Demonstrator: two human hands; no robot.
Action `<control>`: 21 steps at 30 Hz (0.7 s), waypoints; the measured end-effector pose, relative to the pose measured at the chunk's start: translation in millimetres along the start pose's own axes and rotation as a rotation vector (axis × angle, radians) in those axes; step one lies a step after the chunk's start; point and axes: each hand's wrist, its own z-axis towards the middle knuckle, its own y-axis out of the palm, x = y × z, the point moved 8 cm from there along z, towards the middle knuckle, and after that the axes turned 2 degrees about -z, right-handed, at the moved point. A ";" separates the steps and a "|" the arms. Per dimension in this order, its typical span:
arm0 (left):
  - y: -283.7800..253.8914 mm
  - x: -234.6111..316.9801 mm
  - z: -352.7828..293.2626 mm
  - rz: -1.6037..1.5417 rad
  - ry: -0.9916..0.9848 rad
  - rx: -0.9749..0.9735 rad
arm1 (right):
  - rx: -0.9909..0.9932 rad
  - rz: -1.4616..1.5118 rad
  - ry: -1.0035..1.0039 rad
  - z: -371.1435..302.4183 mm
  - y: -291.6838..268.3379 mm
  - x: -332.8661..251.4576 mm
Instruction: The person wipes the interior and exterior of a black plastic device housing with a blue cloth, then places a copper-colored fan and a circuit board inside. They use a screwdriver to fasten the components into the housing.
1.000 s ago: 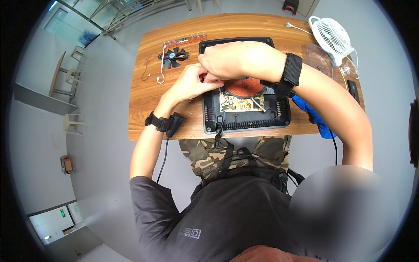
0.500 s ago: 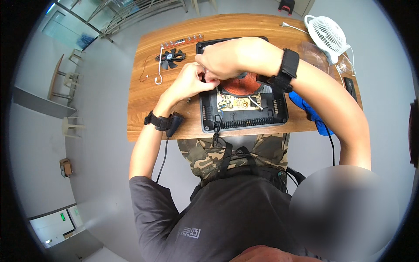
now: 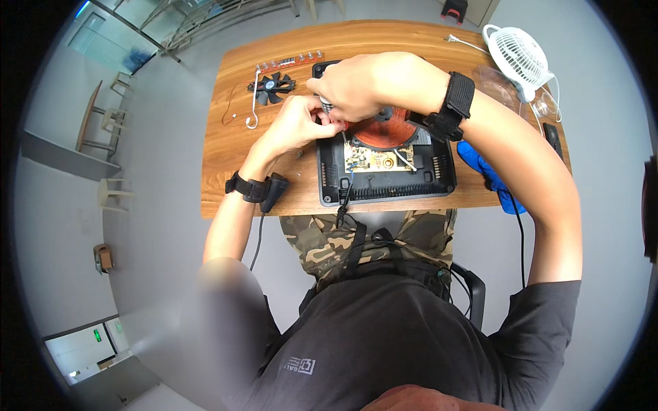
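Note:
An opened induction cooker base (image 3: 384, 188), a black plastic tray, lies on the table in front of me. Inside it are a round copper coil (image 3: 387, 130) and a tan circuit board (image 3: 373, 159). My right hand (image 3: 360, 85) reaches over the coil's left side, fingers curled round a small item with a ridged, silvery part; its kind is hidden. Just left of it, my left hand (image 3: 298, 123) pinches at the same spot above the base's left edge, thumb and fingers closed. What it grips is hidden between the fingers.
Beyond my left hand lie a black cooling fan (image 3: 271, 88), a strip board with several small posts (image 3: 288, 63) and a white cable (image 3: 253, 103). A white desk fan (image 3: 519, 58) stands at the far right; a blue cloth (image 3: 480, 164) hangs near the right edge.
Both hands stay at the base's left side, with the fingers shifting slightly. A ridged silvery part now shows at my right fingers. The whole view has moved a little.

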 end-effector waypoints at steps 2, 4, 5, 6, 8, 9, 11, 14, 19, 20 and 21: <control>4.1 -2.6 -3.5 -0.133 0.022 0.001 | -0.046 0.027 0.016 11.0 10.4 2.2; 4.5 2.0 -5.7 -0.245 0.054 0.028 | -0.094 -0.017 0.045 7.8 -0.5 -3.9; 5.1 8.2 -7.1 -0.289 0.071 0.052 | -0.116 -0.039 0.060 6.6 -4.2 -5.1; 4.8 13.9 -7.1 -0.331 0.090 0.073 | -0.139 -0.043 0.082 6.5 -4.2 -2.2; 2.6 13.6 -3.9 -0.192 0.080 0.097 | -0.185 -0.051 0.128 8.3 -3.8 7.6; 2.9 15.0 -3.9 -0.132 0.029 0.084 | -0.159 -0.030 0.133 7.1 -4.1 12.0; 3.6 14.0 -0.9 -0.094 0.045 0.082 | -0.108 -0.024 0.099 5.5 -0.6 12.3; -0.1 22.9 -4.2 -0.105 0.143 0.086 | -0.074 -0.033 0.033 2.2 -2.4 1.1; 3.4 -2.5 2.7 -0.103 0.072 0.034 | -0.024 -0.020 -0.020 0.8 2.7 -0.4; 2.9 -2.9 1.4 -0.042 0.093 0.048 | -0.032 -0.025 -0.010 0.5 2.5 -0.8; 1.4 8.8 -1.2 -0.014 0.126 0.065 | -0.008 -0.015 -0.012 0.0 2.0 1.2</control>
